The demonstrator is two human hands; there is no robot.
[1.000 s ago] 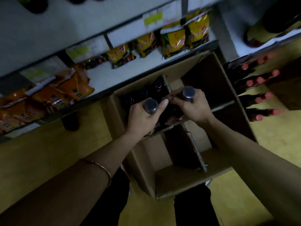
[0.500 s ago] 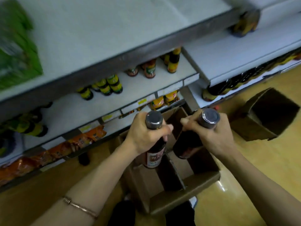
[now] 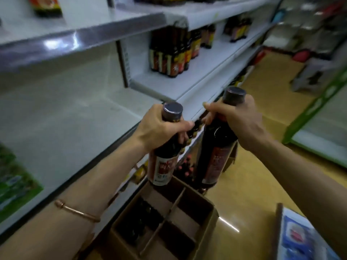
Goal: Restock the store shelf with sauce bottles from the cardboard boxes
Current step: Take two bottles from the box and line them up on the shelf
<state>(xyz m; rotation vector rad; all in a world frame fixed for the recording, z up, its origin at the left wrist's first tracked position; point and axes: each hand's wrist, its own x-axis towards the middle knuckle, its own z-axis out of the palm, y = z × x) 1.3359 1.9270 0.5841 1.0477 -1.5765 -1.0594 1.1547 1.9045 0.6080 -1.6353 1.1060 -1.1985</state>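
My left hand (image 3: 161, 128) grips the neck of a dark sauce bottle (image 3: 163, 166) with a red and white label. My right hand (image 3: 238, 117) grips the neck of a second dark sauce bottle (image 3: 216, 156). Both bottles hang upright in the air, just in front of the edge of a white shelf (image 3: 65, 119) whose near stretch is bare. Below them stands the open cardboard box (image 3: 204, 229) with dividers; several dark bottles still sit in its left cells.
A group of dark bottles (image 3: 169, 53) stands further along the shelf to the right. Green packets (image 3: 13, 184) lie at the shelf's left end. Red-capped bottles (image 3: 185, 166) fill a lower shelf. Yellow floor runs right; a blue and white box (image 3: 300, 239) sits at bottom right.
Both hands have lifted the two bottles out of the box and up to shelf height. The view has swung up from the box to the shelf.
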